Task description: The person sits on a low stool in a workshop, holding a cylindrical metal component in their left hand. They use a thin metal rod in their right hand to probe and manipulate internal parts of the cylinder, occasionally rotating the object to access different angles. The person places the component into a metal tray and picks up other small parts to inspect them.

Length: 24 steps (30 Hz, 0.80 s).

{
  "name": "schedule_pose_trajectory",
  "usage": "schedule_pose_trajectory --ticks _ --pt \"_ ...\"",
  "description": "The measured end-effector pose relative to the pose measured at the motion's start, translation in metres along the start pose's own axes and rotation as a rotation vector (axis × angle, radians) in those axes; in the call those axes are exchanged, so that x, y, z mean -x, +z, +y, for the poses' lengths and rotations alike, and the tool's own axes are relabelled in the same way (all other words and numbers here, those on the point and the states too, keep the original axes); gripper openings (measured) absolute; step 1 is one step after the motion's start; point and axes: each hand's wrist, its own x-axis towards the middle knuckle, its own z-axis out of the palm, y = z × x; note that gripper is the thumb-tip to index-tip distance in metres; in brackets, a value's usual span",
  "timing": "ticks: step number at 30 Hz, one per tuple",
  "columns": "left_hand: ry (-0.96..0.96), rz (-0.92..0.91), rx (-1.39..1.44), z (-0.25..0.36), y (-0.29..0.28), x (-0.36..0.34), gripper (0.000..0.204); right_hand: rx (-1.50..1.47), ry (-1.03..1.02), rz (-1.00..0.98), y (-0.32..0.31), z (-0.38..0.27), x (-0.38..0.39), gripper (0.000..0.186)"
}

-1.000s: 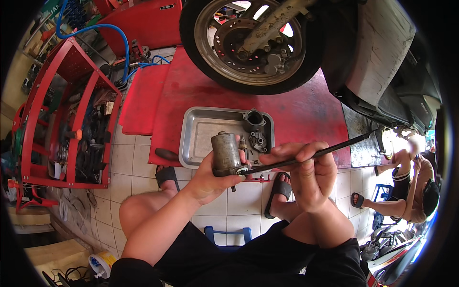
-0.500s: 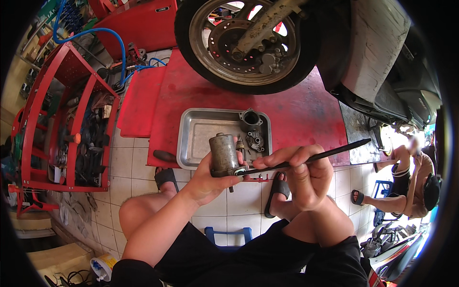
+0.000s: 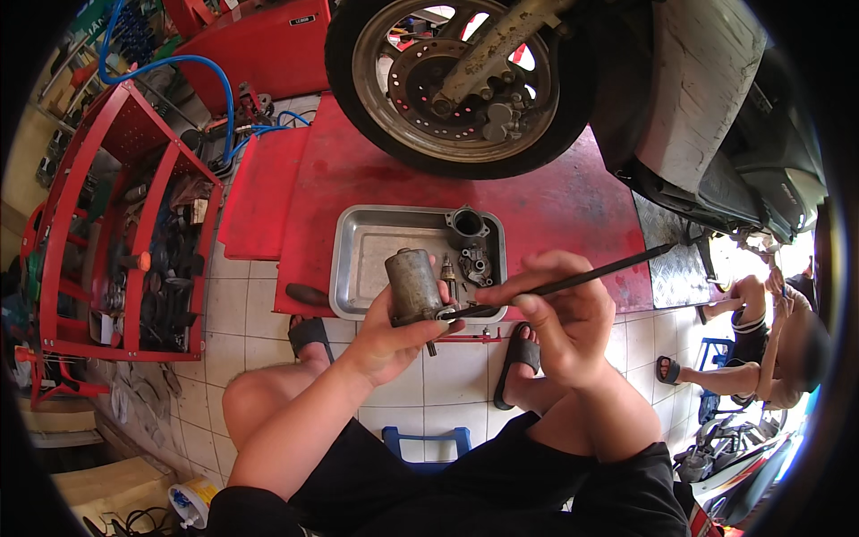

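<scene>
My left hand (image 3: 386,345) is wrapped round a grey metal starter motor (image 3: 413,282), a worn cylinder with a short shaft (image 3: 431,348) pointing down. In my right hand (image 3: 573,327) is a long, thin black tool (image 3: 610,268), held between thumb and fingers. Its lower end touches or lies close to the flange at the motor's base, beside my left thumb; the exact tip is hard to make out. Both hands are in front of a steel tray (image 3: 376,246). A round metal housing (image 3: 466,224), a small bracket-like part (image 3: 475,265) and a slim metal part (image 3: 449,273) lie in it.
The tray stands on a red lift platform (image 3: 573,210) beneath a motorcycle front wheel (image 3: 452,89). At left is a red tool rack (image 3: 134,224) near a blue hose (image 3: 179,60). A blue stool (image 3: 428,438) shows below me. Another person (image 3: 774,331) sits at right.
The black tool and my right hand have shifted slightly left, and the right fingers have changed position. The motor tilts a little more left. The person at right has shifted posture.
</scene>
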Motion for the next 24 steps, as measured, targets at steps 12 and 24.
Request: schedule_pose_trajectory --ticks 12,24 --pt "-0.014 0.069 0.099 0.002 -0.007 0.000 0.063 -0.138 0.051 0.046 0.012 -0.005 -0.016 0.010" --pt "-0.041 0.314 0.040 -0.003 -0.017 0.002 0.057 -0.221 0.056 -0.263 -0.014 0.006 -0.019 0.014"
